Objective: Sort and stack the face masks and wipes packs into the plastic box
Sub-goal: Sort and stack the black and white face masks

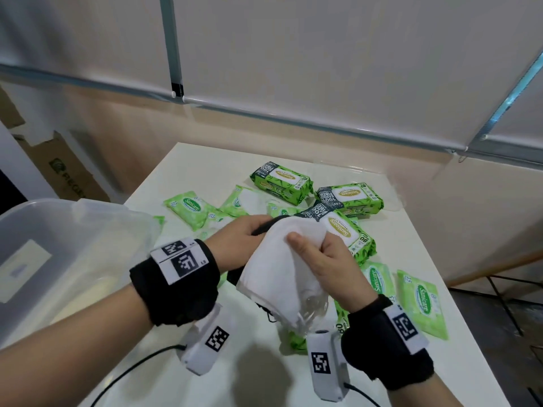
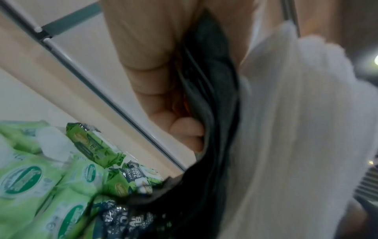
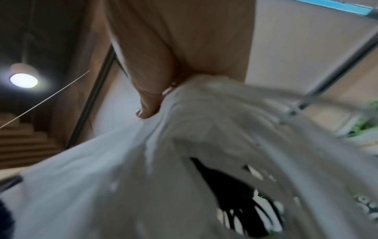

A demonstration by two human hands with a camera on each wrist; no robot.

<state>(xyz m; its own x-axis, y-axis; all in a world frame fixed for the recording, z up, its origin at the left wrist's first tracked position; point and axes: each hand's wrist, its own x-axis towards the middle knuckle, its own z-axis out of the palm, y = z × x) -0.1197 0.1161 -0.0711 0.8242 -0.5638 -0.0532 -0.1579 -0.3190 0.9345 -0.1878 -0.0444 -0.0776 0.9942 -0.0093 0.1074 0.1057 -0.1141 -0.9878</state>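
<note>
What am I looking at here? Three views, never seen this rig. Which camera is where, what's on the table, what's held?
No robot: a person with a camera on the head and one strapped to each wrist. The wide picture is the head view, looking down at both hands. The other two look along each hand at its fingers, hence the blur. On the white table lie green wipes packs, large and small. A clear plastic box stands at the left. The left hand and right hand together grip a bundle of face masks, white ones over black ones. The left wrist view shows the black masks against the fingers.
</note>
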